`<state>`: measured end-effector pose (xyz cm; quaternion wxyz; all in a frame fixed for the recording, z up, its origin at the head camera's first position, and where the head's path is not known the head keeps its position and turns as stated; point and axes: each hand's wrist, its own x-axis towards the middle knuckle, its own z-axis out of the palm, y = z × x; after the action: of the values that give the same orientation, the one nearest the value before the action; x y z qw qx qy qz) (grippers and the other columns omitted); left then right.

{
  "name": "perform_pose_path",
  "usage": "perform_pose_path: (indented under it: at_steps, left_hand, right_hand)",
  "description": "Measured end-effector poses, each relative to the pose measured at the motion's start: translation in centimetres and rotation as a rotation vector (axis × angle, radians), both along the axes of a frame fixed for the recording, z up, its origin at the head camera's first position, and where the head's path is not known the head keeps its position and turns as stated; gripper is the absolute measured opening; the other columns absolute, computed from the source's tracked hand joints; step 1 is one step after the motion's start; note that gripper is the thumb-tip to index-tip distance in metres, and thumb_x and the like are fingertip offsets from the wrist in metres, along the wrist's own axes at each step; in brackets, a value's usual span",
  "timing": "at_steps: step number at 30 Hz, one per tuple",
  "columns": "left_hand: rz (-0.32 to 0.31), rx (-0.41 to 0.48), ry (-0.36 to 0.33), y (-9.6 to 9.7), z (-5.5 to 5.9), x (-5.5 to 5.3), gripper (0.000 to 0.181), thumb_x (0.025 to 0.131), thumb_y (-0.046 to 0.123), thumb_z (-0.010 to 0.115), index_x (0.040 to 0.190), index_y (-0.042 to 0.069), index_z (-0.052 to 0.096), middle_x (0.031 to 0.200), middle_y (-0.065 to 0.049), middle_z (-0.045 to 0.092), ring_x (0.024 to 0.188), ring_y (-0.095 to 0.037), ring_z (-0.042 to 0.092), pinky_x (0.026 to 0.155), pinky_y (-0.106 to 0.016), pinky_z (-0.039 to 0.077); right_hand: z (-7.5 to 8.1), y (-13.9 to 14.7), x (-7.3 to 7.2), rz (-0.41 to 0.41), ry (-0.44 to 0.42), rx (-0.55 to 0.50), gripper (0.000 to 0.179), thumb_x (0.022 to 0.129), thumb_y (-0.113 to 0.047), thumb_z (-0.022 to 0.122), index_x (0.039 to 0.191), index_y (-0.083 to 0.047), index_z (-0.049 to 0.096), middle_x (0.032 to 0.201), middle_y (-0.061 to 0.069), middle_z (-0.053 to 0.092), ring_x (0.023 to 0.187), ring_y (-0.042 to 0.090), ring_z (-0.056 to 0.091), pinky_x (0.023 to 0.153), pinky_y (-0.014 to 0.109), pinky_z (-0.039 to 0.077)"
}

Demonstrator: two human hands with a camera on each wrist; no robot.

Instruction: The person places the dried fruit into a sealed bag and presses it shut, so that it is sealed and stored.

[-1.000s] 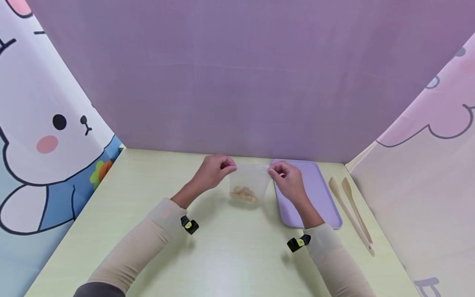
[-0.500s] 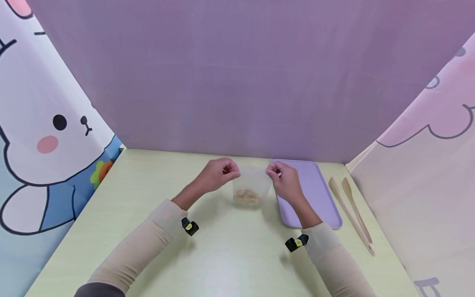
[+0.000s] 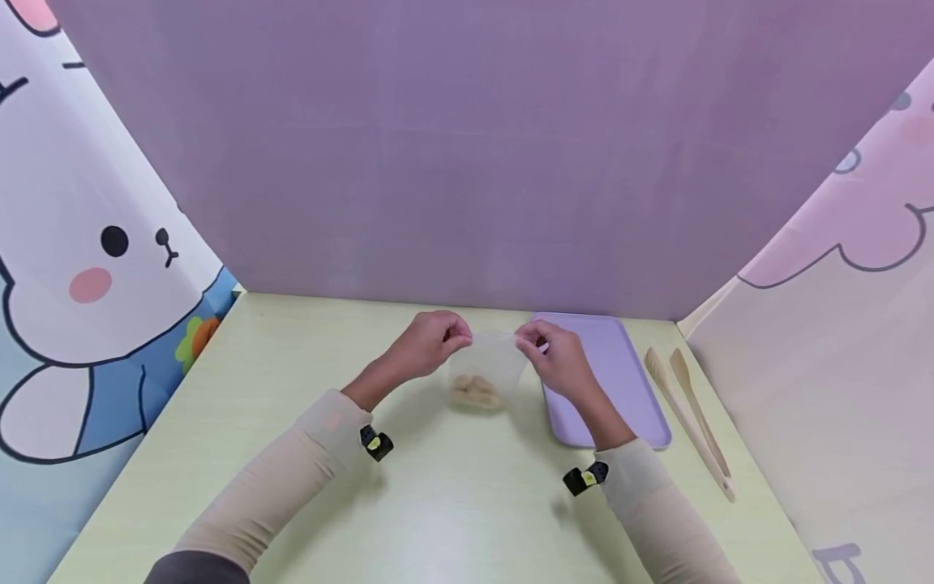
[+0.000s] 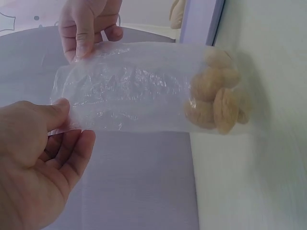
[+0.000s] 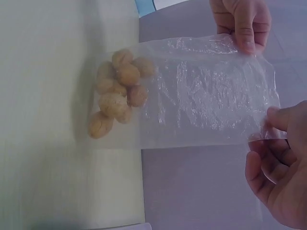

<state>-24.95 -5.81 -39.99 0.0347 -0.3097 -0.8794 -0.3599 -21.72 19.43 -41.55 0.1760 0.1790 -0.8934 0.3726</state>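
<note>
A clear plastic bag (image 3: 487, 357) hangs between the two hands, with several walnuts (image 3: 475, 391) gathered at its bottom. My left hand (image 3: 426, 344) pinches one top corner between thumb and fingers. At the other top corner my right hand (image 3: 560, 357) pinches the plastic the same way. Both wrist views show the wrinkled bag (image 4: 129, 86) stretched between the hands, and the brown walnuts (image 5: 115, 91) show through its far end. Whether the bag's bottom touches the table cannot be told.
Right of the bag a purple tray (image 3: 620, 381) lies on the pale table (image 3: 438, 503). Two wooden utensils (image 3: 689, 422) lie beyond it near the right edge, one like a spatula. A purple cloth wall (image 3: 467, 162) rises behind the table.
Both hands have come down slightly with the bag, and the gap between them has narrowed. The bag has swayed right, then back left, its walnuts shifting with it.
</note>
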Motion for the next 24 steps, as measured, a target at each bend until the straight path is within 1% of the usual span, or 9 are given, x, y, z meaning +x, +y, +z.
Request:
perform_pose_path:
  at_steps: [3, 5, 10, 12, 14, 17, 20, 22, 24]
  left_hand:
    - [-0.007, -0.012, -0.001, -0.01, 0.06, -0.08, 0.009, 0.097, 0.017, 0.070, 0.093, 0.008, 0.070, 0.080, 0.000, 0.064, 0.071, -0.008, 0.052, 0.067, -0.023, 0.046]
    - [-0.009, -0.015, -0.011, 0.02, 0.10, -0.12, 0.009, 0.097, 0.017, 0.069, 0.094, 0.008, 0.070, 0.080, 0.000, 0.064, 0.072, -0.009, 0.052, 0.067, -0.024, 0.046]
    - [-0.008, -0.005, -0.048, 0.10, 0.23, -0.04, 0.010, 0.097, 0.020, 0.070, 0.096, 0.010, 0.071, 0.082, 0.001, 0.064, 0.073, -0.009, 0.052, 0.068, -0.024, 0.047]
    - [-0.014, -0.004, -0.048, 0.18, 0.20, 0.02, 0.012, 0.096, 0.023, 0.071, 0.097, 0.011, 0.072, 0.083, 0.002, 0.066, 0.073, -0.008, 0.054, 0.068, -0.024, 0.048]
    - [-0.023, -0.005, -0.030, 0.31, 0.11, 0.05, 0.012, 0.096, 0.024, 0.072, 0.098, 0.012, 0.073, 0.084, 0.002, 0.068, 0.073, -0.007, 0.055, 0.068, -0.024, 0.049]
    - [-0.029, -0.005, 0.031, 0.42, -0.14, 0.03, 0.011, 0.095, 0.023, 0.072, 0.095, 0.013, 0.075, 0.084, 0.002, 0.070, 0.073, -0.006, 0.057, 0.069, -0.023, 0.051]
    - [-0.027, 0.014, 0.095, 0.44, -0.34, -0.03, 0.008, 0.094, 0.020, 0.074, 0.092, 0.012, 0.075, 0.083, 0.002, 0.071, 0.072, -0.005, 0.059, 0.068, -0.023, 0.052]
    - [-0.030, 0.029, 0.116, 0.43, -0.40, -0.09, 0.008, 0.094, 0.019, 0.074, 0.090, 0.013, 0.075, 0.082, 0.002, 0.071, 0.072, -0.005, 0.060, 0.068, -0.023, 0.052]
    - [-0.033, 0.039, 0.115, 0.43, -0.37, -0.10, 0.007, 0.093, 0.018, 0.075, 0.089, 0.012, 0.075, 0.083, 0.002, 0.072, 0.072, -0.006, 0.060, 0.067, -0.022, 0.052]
  right_hand:
    - [-0.10, -0.10, -0.02, 0.029, 0.020, 0.022, 0.009, 0.091, -0.011, 0.076, 0.096, -0.004, 0.073, 0.085, 0.008, 0.075, 0.075, 0.018, 0.067, 0.067, 0.027, 0.056]
    - [-0.16, -0.25, -0.01, 0.028, 0.041, 0.028, 0.007, 0.091, -0.011, 0.076, 0.094, -0.005, 0.074, 0.085, 0.008, 0.076, 0.073, 0.019, 0.068, 0.065, 0.027, 0.055]
    - [-0.32, -0.43, -0.15, -0.028, 0.098, 0.009, 0.006, 0.089, -0.009, 0.077, 0.091, -0.004, 0.075, 0.083, 0.009, 0.076, 0.070, 0.020, 0.067, 0.061, 0.026, 0.055]
    - [-0.28, -0.48, -0.13, -0.040, 0.107, -0.003, 0.007, 0.089, -0.009, 0.077, 0.090, -0.003, 0.075, 0.083, 0.010, 0.075, 0.070, 0.020, 0.067, 0.060, 0.026, 0.055]
    - [-0.24, -0.52, -0.10, -0.041, 0.107, -0.012, 0.007, 0.089, -0.009, 0.077, 0.090, -0.003, 0.075, 0.083, 0.010, 0.075, 0.070, 0.020, 0.067, 0.060, 0.026, 0.055]
    - [-0.10, -0.60, 0.00, -0.027, 0.098, -0.012, 0.007, 0.089, -0.009, 0.077, 0.091, -0.003, 0.074, 0.083, 0.010, 0.075, 0.069, 0.021, 0.067, 0.060, 0.026, 0.055]
    - [-0.02, -0.64, 0.08, -0.013, 0.075, -0.007, 0.007, 0.090, -0.009, 0.076, 0.092, -0.003, 0.074, 0.084, 0.010, 0.075, 0.069, 0.021, 0.067, 0.060, 0.026, 0.054]
    - [-0.05, -0.65, 0.10, -0.003, 0.053, -0.002, 0.008, 0.090, -0.010, 0.076, 0.094, -0.004, 0.074, 0.086, 0.010, 0.075, 0.071, 0.020, 0.068, 0.061, 0.025, 0.054]
    - [-0.14, -0.71, 0.09, 0.011, 0.042, 0.013, 0.009, 0.090, -0.012, 0.077, 0.095, -0.005, 0.074, 0.087, 0.009, 0.075, 0.074, 0.020, 0.068, 0.063, 0.027, 0.055]
